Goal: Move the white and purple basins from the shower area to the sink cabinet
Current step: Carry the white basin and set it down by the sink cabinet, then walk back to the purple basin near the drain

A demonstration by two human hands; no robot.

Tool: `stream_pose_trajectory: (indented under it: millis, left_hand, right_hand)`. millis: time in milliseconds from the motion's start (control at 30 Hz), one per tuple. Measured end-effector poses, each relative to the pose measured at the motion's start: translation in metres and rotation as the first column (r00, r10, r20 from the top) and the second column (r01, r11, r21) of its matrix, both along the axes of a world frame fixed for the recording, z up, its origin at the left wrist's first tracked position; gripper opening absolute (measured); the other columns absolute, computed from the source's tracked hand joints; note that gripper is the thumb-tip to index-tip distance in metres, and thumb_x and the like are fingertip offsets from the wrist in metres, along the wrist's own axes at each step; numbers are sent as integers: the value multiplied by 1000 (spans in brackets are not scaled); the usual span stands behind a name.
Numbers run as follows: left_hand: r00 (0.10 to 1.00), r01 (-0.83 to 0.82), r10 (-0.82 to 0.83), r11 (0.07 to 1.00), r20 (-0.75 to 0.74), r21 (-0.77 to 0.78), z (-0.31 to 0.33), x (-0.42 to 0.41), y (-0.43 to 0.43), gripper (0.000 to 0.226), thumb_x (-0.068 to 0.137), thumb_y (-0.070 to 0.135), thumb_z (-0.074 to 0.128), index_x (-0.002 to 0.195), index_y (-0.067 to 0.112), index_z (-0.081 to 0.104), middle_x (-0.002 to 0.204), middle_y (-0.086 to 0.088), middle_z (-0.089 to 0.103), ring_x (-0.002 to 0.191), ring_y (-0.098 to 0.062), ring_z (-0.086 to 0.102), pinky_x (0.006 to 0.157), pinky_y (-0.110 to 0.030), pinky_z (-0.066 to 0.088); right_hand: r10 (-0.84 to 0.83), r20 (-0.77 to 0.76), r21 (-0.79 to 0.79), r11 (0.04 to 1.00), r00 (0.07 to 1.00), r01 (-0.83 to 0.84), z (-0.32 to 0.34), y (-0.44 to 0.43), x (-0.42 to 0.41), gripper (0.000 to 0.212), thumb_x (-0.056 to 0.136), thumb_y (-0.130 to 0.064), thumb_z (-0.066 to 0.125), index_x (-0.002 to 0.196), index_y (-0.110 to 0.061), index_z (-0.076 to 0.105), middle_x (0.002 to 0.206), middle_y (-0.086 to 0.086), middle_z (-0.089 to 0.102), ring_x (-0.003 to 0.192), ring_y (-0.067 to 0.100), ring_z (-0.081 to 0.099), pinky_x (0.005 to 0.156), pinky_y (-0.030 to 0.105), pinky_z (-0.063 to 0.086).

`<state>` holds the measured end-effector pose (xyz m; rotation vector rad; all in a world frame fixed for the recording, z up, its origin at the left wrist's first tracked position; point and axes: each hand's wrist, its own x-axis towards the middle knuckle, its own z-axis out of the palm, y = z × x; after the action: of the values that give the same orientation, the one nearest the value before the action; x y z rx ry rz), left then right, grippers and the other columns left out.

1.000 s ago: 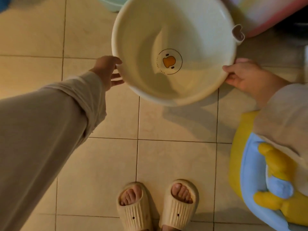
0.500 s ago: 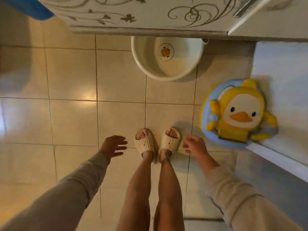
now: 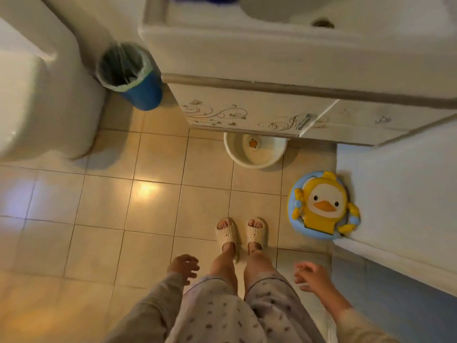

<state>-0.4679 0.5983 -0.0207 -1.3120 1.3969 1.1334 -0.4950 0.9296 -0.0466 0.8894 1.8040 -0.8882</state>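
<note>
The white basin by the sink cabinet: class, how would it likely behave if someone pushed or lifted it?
The white basin looks empty and thin-walled, so probably light. Its broad, low shape suggests it would slide across the glossy floor tiles rather than tip. It appears to be rigid plastic, so likely stiff.

- Open tiled floor in the middle and to the left, nothing on it.
- White basin sits on the floor at the foot of the sink cabinet, partly under its overhang; top reach blocked by the cabinet front.
- Duck seat leans on the right wall, near the basin, narrowing that side.
- Blue bin fills the gap between toilet and cabinet.
- Both hands empty, fingers spread, low beside the legs.
</note>
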Motion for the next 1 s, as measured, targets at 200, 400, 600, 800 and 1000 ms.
stream_pose_trajectory:
  millis: [200, 400, 600, 800, 1000]
  left_hand:
    - [965, -183, 156, 977, -211, -110, 38, -10, -16, 28, 93, 4, 47, 117, -4, 58, 97, -18, 59, 65, -21, 53, 60, -25, 39]
    - [847, -479, 412, 866, -336, -146, 56, 19, -1, 17, 92, 4, 45, 102, 6, 59, 96, -13, 61, 78, -25, 57, 60, -24, 41]
    - [648, -760, 721, 634, -246, -143, 38, 106, 63, 14, 89, 1, 45, 94, 6, 58, 72, -6, 59, 59, -19, 53, 57, -23, 40]
    - [252, -961, 945, 219, -208, -168, 29, 195, 120, 13, 90, 1, 48, 96, 3, 59, 82, -13, 62, 64, -22, 56, 59, -28, 43]
    - [17, -975, 977, -31, -210, -219, 22, 242, 131, 17, 92, 1, 41, 101, 5, 56, 92, -15, 58, 63, -21, 52, 60, -27, 40]
  right_hand:
    - [117, -13, -20, 993, 993, -118, 26, 6, -37, 15, 93, -1, 46, 104, 0, 56, 69, 12, 56, 56, 22, 51, 44, 24, 42]
    - [259, 25, -26, 966, 966, -258, 34, 21, -98, 11, 89, -5, 53, 81, -1, 58, 76, 16, 59, 67, 28, 59, 58, 32, 47]
    - [749, 25, 103, 657, 662, -747, 32, -12, -146, 22, 88, -6, 46, 67, -8, 49, 66, 15, 47, 50, 20, 41, 49, 21, 30]
    - [861, -95, -76, 494, 499, -866, 46, -115, -147, 11, 92, -6, 46, 93, -8, 57, 79, 10, 58, 62, 17, 54, 55, 28, 42]
    - [921, -223, -166, 289, 321, -943, 61, -216, -124, 18, 91, -2, 47, 105, -5, 58, 80, 8, 61, 66, 17, 57, 57, 26, 47]
